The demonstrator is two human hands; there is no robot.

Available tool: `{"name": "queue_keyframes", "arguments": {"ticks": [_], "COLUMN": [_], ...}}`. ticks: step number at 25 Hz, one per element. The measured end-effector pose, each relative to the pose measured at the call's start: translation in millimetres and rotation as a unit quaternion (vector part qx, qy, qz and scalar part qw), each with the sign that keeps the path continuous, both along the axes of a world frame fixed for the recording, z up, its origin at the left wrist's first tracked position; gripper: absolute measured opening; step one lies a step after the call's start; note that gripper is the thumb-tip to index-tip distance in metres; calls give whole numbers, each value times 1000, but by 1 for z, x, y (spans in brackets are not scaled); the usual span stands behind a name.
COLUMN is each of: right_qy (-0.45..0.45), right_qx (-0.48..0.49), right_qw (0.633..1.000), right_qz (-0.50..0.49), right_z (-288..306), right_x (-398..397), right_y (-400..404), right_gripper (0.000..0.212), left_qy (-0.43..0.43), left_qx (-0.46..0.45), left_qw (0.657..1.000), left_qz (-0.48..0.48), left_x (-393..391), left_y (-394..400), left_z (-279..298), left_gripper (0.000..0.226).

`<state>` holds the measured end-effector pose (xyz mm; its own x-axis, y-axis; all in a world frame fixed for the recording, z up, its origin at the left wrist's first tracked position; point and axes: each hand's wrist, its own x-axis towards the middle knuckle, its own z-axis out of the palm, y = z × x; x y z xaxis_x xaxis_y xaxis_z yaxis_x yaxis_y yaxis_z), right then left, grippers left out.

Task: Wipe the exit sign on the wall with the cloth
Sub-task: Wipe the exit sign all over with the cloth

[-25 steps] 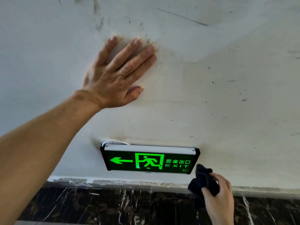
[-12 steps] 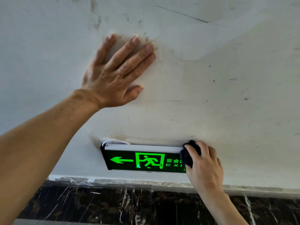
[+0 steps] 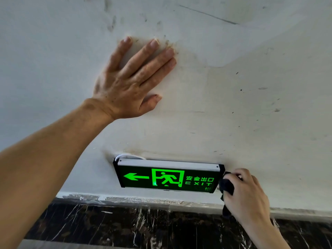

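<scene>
A lit green exit sign (image 3: 167, 177) with a black frame and silver top strip hangs low on the white wall. It shows an arrow, a running figure and the word EXIT. My right hand (image 3: 246, 193) is closed around a dark cloth (image 3: 226, 186), which presses against the sign's right end. The whole face of the sign is uncovered. My left hand (image 3: 131, 81) lies flat on the wall above the sign, fingers spread, holding nothing.
The white wall (image 3: 233, 105) is scuffed and stained around my left hand. A dark marble skirting (image 3: 143, 225) runs along the wall's base below the sign. A white cable (image 3: 125, 155) loops out behind the sign's top left corner.
My right hand rose with the cloth onto the sign's right part, then slid right off its face to the right end. My left hand has stayed flat on the wall.
</scene>
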<state>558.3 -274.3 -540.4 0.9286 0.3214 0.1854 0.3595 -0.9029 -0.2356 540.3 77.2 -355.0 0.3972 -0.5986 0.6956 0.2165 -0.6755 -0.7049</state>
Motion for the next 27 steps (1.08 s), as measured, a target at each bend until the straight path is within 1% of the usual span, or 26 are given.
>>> {"name": "queue_keyframes", "arguments": {"ticks": [2, 3, 5, 8, 10, 12, 22, 27], "right_qy": [73, 100, 124, 137, 143, 143, 128, 155], "right_qx": [107, 175, 291, 405, 448, 463, 473, 417], "right_qw": [990, 976, 944, 900, 877, 869, 862, 883], "right_qz": [-64, -84, -92, -88, -98, -98, -128, -151], "right_z": [-11, -15, -21, -22, -22, -26, -48, -79], "right_x": [2, 4, 9, 11, 10, 10, 9, 6], "right_y": [-13, -16, -13, -1, 6, 11, 18, 18], "right_gripper": [26, 30, 40, 45, 46, 45, 30, 31], "left_qy": [-3, -4, -1, 0, 2, 6, 1, 0], "left_qx": [1, 2, 5, 2, 3, 5, 10, 6], "left_qw": [1000, 1000, 1000, 1000, 1000, 1000, 1000, 1000], "left_qz": [6, 8, 11, 14, 14, 14, 22, 19], "left_x": [-1, -1, -1, -2, -2, -3, 0, 0], "left_y": [1, 1, 0, 0, -2, -2, -1, 0], "left_z": [-1, -1, -1, 0, 0, 1, -1, -2], "left_gripper": [77, 77, 77, 77, 76, 76, 77, 77]}}
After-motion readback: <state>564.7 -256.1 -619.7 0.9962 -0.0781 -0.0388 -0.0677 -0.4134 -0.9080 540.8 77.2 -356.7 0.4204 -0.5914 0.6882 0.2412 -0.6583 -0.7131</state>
